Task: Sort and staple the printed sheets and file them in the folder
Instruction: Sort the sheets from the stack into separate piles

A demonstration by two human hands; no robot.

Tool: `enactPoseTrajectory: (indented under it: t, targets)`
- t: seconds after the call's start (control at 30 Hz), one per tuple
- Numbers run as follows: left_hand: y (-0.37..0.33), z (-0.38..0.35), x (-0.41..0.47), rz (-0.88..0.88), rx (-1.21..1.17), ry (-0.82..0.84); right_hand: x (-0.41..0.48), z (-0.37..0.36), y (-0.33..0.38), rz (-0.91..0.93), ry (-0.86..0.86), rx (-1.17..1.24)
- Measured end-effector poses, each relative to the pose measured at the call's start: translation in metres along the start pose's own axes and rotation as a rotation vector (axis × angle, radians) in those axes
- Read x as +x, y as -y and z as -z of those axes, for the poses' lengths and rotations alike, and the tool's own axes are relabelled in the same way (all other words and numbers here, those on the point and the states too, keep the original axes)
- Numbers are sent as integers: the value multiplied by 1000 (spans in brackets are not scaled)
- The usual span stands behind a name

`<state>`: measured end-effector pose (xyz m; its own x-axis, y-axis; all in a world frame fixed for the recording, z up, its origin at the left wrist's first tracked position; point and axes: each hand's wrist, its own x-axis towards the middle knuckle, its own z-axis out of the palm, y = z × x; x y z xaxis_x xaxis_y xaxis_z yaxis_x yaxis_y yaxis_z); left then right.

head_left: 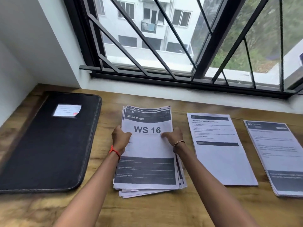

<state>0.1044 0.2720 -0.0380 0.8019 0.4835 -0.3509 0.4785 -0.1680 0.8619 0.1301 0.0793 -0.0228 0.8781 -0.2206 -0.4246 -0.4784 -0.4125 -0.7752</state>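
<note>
Seen from the head camera, the left hand (121, 138) and right hand (173, 136) are gripping the side edges of the fanned stack of white printed sheets (146, 169), which is lying mid-table on the brown wooden table (147, 212). The closed black rectangular folder (49, 145) is lying to the left. A white text-printed paper pile (219, 153) and a dark-banded paper pile (278, 158) are lying to the right.

Red thread band (114, 151) on left wrist, beaded bracelet (179, 142) on right

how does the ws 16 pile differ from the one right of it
The WS 16 pile is thick and fanned; the text pile looks thin and squared. The WS 16 pile's top sheet shows large lettering; the text pile shows small lines. The left hand and right hand grip the WS 16 pile; the text pile lies untouched. Both lie face up on the table.
</note>
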Motion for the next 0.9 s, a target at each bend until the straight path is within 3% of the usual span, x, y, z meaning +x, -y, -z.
enactPoseTrajectory:
  t: [0.17,0.57,0.7,0.9]
  targets:
    - [-3,8,0,-62,-109,41,-6,8,7,66,46,105]
    - [-115,29,-33,-561,-369,-85,-52,52,88,645,-335,362]
    - [-119,37,-55,-702,-395,-97,-62,54,79,726,-365,418]
    - [-63,24,-57,-550,-352,27,-66,37,40,629,-279,224]
